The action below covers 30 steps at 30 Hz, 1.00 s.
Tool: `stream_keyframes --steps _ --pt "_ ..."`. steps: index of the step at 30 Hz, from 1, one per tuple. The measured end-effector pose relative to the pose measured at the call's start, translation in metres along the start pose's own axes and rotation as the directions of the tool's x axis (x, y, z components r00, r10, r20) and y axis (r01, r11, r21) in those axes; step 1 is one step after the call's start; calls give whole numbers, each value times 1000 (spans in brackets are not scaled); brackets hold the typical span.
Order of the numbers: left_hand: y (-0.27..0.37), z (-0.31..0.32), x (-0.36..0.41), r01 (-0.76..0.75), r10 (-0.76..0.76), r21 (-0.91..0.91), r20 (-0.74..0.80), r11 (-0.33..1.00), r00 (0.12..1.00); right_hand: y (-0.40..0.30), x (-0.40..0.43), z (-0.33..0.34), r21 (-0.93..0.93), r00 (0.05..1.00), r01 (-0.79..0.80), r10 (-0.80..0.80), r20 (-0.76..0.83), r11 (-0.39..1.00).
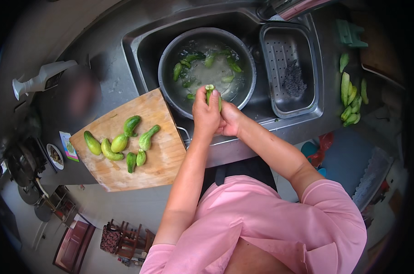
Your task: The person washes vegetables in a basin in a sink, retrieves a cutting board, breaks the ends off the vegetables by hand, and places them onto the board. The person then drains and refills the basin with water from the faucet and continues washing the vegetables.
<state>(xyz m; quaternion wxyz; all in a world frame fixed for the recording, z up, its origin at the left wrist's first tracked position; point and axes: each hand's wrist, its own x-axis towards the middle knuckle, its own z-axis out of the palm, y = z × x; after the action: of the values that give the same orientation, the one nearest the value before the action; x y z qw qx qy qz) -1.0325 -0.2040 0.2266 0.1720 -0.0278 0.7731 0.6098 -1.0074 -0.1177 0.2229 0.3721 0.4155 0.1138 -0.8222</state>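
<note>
My left hand [207, 114] is wrapped around a green cucumber [209, 89], and its pale end pokes up past my thumb. Pressed against it from the right, my right hand [230, 118] closes around the lower part, most of which the fingers hide. Both hands are over the near rim of a round metal basin [164, 89] standing in the sink [143, 65]. Several small green cucumbers [177, 71] lie in the basin's water.
Left of the basin, a wooden cutting board [159, 137] carries several cucumbers [119, 142]. A perforated metal drainer [274, 68] in the sink's right side holds a steel-wool scourer [294, 80]. More cucumbers [345, 89] lie on the right counter. A faucet [268, 10] is behind.
</note>
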Motion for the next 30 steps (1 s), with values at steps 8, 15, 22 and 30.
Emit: stream_keyframes --steps 8,15,22,30 --pt "-3 -17 12 198 -194 44 -83 979 977 11 -11 14 -538 905 364 -425 12 760" --pt "13 -25 4 460 -419 -534 205 710 885 15 -10 -3 -572 863 479 -478 166 666" --pt "9 -32 -16 -42 42 13 -19 999 999 -14 -31 -5 -884 759 405 -625 183 233" --pt "24 -31 -11 -23 -18 242 166 970 986 -22 -41 7 -872 563 488 -780 272 48"
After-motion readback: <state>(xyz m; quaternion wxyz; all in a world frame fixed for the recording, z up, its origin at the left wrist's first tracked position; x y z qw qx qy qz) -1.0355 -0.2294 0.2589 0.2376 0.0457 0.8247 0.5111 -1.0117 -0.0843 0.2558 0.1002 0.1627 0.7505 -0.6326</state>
